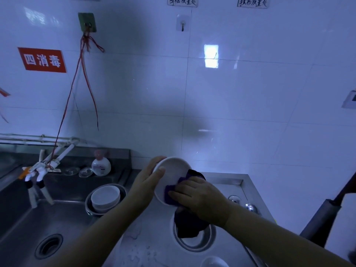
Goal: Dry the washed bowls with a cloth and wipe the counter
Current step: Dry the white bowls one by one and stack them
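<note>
The left hand (pixel 147 179) grips a white, shallow bowl (pixel 171 173) by its rim, tilted on edge above the counter (pixel 221 245). The right hand (pixel 200 197) presses a dark purple cloth (pixel 178 186) into the bowl, fingers curled on it; the cloth's tail hangs below the bowl.

White tiled wall (pixel 250 112), red sign (pixel 42 60), steel sink (pixel 28 218), dim bluish light.
</note>
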The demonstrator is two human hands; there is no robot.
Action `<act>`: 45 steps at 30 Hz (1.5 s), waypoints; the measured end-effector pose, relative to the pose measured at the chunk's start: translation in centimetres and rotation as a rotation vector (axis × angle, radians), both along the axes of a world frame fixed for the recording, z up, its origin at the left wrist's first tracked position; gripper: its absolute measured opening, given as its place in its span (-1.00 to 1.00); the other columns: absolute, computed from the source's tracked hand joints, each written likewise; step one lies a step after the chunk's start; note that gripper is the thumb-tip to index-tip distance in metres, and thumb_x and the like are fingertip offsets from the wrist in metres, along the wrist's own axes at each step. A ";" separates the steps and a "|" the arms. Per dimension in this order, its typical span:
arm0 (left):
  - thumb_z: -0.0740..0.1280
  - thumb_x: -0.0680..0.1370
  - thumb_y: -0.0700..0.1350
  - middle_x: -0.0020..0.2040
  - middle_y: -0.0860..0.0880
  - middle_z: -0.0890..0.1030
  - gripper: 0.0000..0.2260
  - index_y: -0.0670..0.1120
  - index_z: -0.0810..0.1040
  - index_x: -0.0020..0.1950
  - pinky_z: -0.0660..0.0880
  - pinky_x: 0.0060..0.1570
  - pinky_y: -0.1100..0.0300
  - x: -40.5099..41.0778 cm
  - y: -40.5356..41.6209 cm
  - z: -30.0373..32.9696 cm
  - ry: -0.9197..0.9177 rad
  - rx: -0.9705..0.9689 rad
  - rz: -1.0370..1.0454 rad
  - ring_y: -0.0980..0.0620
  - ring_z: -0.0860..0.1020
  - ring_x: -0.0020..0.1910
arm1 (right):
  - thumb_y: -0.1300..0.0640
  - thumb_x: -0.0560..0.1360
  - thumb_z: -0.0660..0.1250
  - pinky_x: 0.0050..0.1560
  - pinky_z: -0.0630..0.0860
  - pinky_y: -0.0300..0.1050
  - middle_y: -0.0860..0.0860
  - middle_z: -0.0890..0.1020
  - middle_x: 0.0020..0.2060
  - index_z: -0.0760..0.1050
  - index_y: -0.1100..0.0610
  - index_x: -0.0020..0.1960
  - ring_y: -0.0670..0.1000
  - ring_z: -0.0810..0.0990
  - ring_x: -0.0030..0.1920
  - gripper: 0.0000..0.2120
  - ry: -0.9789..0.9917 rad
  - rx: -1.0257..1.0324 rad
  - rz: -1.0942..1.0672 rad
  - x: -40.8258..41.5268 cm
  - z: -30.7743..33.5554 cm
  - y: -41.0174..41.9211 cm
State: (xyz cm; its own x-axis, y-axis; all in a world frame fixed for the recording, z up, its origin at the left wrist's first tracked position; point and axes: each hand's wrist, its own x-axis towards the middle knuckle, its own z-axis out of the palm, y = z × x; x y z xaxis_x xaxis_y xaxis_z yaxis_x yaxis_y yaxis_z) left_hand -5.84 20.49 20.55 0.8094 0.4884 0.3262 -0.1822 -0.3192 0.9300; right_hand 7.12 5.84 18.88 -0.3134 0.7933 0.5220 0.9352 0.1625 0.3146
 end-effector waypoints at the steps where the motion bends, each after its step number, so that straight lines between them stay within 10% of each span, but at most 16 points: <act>1: 0.18 0.46 0.03 0.03 -0.02 0.57 -0.67 -0.01 0.48 0.19 0.50 -0.05 0.15 0.0 -0.1 0.0 0.002 -0.006 -0.019 0.03 0.54 -0.01 | 0.05 0.52 0.28 0.02 0.59 -0.07 0.04 0.69 -0.05 0.62 0.14 0.07 0.01 0.65 -0.07 -0.76 -0.005 -0.014 -0.010 0.3 0.1 -0.1; 16: 0.17 0.61 -0.09 0.16 -0.07 0.57 -0.73 -0.14 0.48 0.25 0.44 0.22 0.13 0.6 -1.0 -0.1 -0.047 0.025 -0.054 0.04 0.51 0.18 | 0.17 0.52 0.28 0.02 0.54 -0.02 0.08 0.68 -0.10 0.63 0.18 0.00 0.05 0.62 -0.09 -0.83 0.460 0.162 -0.239 -4.0 0.5 3.0; 25: 0.18 0.45 0.08 0.01 0.03 0.60 -0.74 0.09 0.55 0.06 0.50 -0.07 0.18 0.1 1.2 0.9 0.033 -0.071 -0.066 0.03 0.56 -0.01 | -0.12 0.49 0.30 0.17 0.50 -0.08 -0.04 0.65 0.08 0.49 0.06 0.22 -0.05 0.59 0.06 -0.62 0.146 0.017 -0.106 -2.8 -1.9 0.5; 32: 0.25 0.55 0.06 0.03 -0.06 0.64 -0.85 0.20 0.54 0.09 0.58 -0.05 -0.01 -0.2 2.2 2.1 0.402 -0.074 -0.259 -0.08 0.62 -0.02 | 0.04 0.50 0.39 0.31 0.39 0.11 0.00 0.62 -0.14 0.54 0.08 -0.02 -0.01 0.56 -0.10 -0.87 0.053 0.046 -0.034 0.0 -2.7 -0.6; 37: 0.26 0.40 0.31 0.26 0.21 0.32 -0.31 0.13 0.14 0.46 0.37 0.18 0.21 -0.5 3.0 1.8 0.441 0.791 -0.028 0.26 0.28 0.21 | 0.10 0.39 0.42 0.33 0.33 -0.02 0.01 0.66 -0.11 0.56 0.10 0.02 -0.03 0.62 -0.05 -0.78 0.246 0.015 -0.105 0.4 -1.8 -1.3; 41: 0.18 0.40 0.22 0.14 0.18 0.56 -0.65 0.17 0.49 0.13 0.24 0.29 0.09 -1.1 2.5 1.8 0.120 1.506 -0.097 0.15 0.40 0.29 | 0.16 0.39 0.45 0.28 0.43 -0.02 0.04 0.65 -0.07 0.58 0.13 0.04 -0.01 0.62 -0.02 -0.77 0.342 -0.021 -0.121 0.7 -1.4 -1.7; 45: 0.23 0.42 0.05 -0.09 0.16 0.65 -0.83 0.13 0.57 -0.07 0.09 0.36 0.15 -0.5 1.9 2.0 0.242 1.576 -0.239 0.19 0.57 0.03 | 0.16 0.37 0.49 0.26 0.41 -0.10 0.05 0.65 -0.03 0.57 0.15 0.10 0.01 0.62 0.01 -0.69 0.248 -0.074 -0.082 0.8 -1.4 -1.9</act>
